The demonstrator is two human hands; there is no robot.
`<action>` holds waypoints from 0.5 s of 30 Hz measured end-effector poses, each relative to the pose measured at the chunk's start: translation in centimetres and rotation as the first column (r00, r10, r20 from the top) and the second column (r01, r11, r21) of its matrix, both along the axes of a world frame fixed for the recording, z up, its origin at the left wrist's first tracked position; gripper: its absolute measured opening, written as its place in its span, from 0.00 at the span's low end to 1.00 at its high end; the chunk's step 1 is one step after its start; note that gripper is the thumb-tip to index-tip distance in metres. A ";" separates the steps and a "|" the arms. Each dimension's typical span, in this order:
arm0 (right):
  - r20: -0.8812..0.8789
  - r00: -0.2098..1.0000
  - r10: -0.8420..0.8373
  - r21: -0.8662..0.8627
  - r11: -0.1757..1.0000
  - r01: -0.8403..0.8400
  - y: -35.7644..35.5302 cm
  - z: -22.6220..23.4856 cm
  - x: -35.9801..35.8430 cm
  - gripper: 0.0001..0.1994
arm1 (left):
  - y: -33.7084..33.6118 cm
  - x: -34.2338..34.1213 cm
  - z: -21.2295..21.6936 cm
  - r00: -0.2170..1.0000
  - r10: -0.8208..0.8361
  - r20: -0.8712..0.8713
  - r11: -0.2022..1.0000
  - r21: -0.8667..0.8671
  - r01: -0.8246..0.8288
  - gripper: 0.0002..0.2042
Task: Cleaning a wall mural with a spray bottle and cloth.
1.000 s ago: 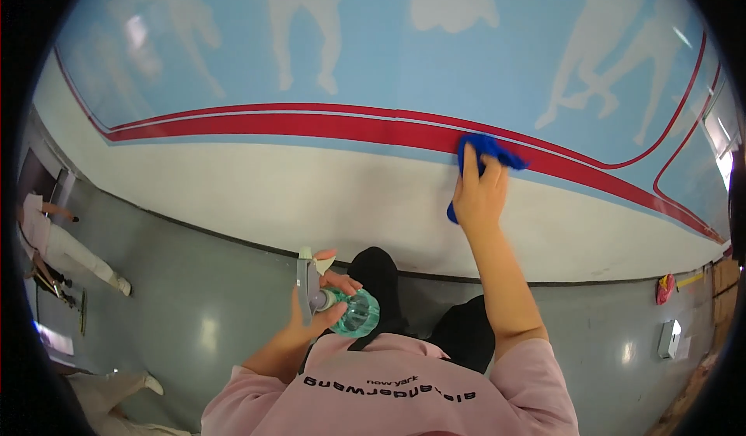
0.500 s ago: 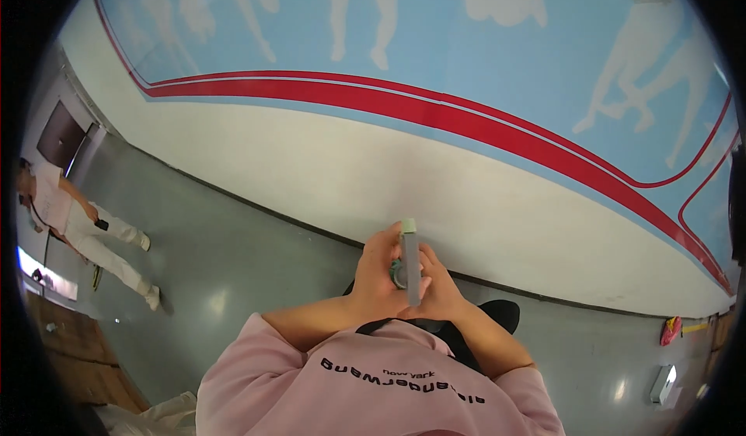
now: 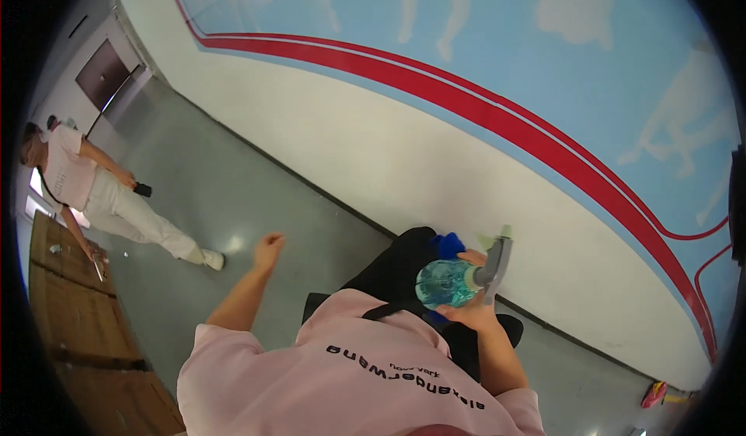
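My right hand [image 3: 475, 308] is wrapped round a clear spray bottle [image 3: 447, 284] with a greenish-blue tint. Its grey spray head [image 3: 497, 269] with a pale green nozzle tip points toward the wall, and the bottle is tilted on its side. Blue cloth [image 3: 448, 245] shows beyond the bottle and again below it; whether the hand also grips it is hidden. Out to the left, away from the bottle, my left hand [image 3: 269, 252] hangs over the floor with its fingers curled closed, and nothing shows in them.
In front stands a white wall [image 3: 334, 117] with a blue mural and a red band. To the left, a person [image 3: 101, 179] in a pink top holds a dark object beside brown wooden boxes [image 3: 74, 304]. A red and yellow thing [image 3: 654, 394] lies on the grey floor at right.
My left hand has let go of the spray bottle and swung out left. My right hand now holds it alone, farther right and tilted. The view has turned; the other person appears nearer.
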State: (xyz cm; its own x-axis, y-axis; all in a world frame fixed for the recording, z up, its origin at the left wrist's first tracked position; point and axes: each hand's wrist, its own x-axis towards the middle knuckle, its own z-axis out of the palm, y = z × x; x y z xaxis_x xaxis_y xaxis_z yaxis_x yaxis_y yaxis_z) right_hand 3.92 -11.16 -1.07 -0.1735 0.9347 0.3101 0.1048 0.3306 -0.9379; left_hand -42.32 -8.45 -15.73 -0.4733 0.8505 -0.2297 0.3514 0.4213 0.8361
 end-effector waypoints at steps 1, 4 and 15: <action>0.035 0.999 -0.034 0.022 0.999 0.033 -0.1 0.7 0.1 0.42 | -1.5 -3.8 -1.2 0.984 0.092 -0.154 0.994 -0.041 -0.099 0.16; 0.095 0.993 -0.072 0.075 0.995 0.065 0.5 2.3 -0.3 0.41 | -5.9 -14.6 -0.7 0.694 0.662 -0.283 0.738 0.084 -0.669 0.30; 0.032 0.999 -0.003 -0.069 0.998 0.006 6.5 3.9 -7.6 0.41 | -0.5 -25.8 12.1 0.412 0.911 -0.029 0.391 0.379 -0.839 0.50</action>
State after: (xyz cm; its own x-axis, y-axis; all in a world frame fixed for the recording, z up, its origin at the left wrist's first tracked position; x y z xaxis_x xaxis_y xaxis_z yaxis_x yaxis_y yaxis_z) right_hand -3.68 -4.62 2.85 -0.1782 0.9546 0.2386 0.1367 0.2642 -0.9547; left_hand -68.15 -8.95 -3.66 -0.9900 -0.0683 0.1234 0.0892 0.3751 0.9227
